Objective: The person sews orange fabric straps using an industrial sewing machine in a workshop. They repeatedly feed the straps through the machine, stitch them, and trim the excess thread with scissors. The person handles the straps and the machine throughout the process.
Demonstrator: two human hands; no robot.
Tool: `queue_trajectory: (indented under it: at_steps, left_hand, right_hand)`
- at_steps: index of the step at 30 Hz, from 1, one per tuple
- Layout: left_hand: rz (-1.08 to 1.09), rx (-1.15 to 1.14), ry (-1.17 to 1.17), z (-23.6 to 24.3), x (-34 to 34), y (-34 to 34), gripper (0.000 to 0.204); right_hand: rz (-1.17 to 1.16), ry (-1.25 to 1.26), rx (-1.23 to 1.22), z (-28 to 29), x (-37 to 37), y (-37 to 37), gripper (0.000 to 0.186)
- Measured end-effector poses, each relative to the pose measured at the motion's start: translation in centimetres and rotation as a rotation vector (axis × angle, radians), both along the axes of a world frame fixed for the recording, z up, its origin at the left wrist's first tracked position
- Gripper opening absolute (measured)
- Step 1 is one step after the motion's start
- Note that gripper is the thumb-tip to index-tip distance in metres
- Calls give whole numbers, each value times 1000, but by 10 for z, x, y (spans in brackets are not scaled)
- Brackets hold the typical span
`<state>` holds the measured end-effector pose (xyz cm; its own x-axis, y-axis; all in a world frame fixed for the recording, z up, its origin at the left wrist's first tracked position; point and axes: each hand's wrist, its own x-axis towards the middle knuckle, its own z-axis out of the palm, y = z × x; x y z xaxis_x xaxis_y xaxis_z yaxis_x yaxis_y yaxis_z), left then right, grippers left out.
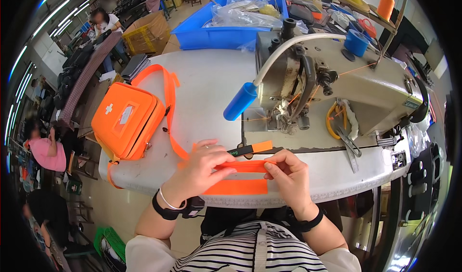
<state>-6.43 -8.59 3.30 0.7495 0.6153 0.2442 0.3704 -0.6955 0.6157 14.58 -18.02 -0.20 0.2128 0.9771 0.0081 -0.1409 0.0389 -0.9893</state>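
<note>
Between my two hands a folded orange webbing strap point(245, 166) is stretched level above the table's front edge. My left hand point(204, 167) pinches its left part, and my right hand point(288, 173) grips the right end between thumb and fingers. Just beyond the strap lies a black label tab point(240, 151) with an orange end. A flat orange strip point(236, 187) rests below my hands along the ruler edge. To the left stands an orange first-aid bag point(127, 120) with a white cross; its long orange strap point(169, 91) curves toward my left hand.
A sewing machine point(332, 65) with a blue-shaded lamp point(240, 101) fills the right side. Orange-handled scissors point(336, 120) and metal tweezers point(350, 143) lie by its base. Behind is a blue bin point(207, 35) of plastic bags. Other people sit at the far left.
</note>
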Motion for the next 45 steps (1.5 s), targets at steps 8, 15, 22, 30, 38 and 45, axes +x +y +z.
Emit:
queue_trajectory:
  at_steps: [8,15,22,30,38,45]
  left_hand:
    - [124,-189,4,6,-40,31,9]
    - [179,-49,-127,9,-49,40,10]
    - [335,100,-211,18,-65,59,9]
    - [460,344,104,24,-67,62,19]
    - [127,207,98,49,-28,4,33]
    - [-67,110,31,9,-4,-13,15]
  right_hand:
    - [-86,1,-96,-1,19,2,6]
    - [-183,141,-71,-1,28,0,6]
    - [-196,66,-61,-3,36,-3,6]
    - [-128,46,-63,-2,23,3,7]
    - [-1,37,-2,0,-7,4,6]
    - [136,-383,261,3,-26,0,13]
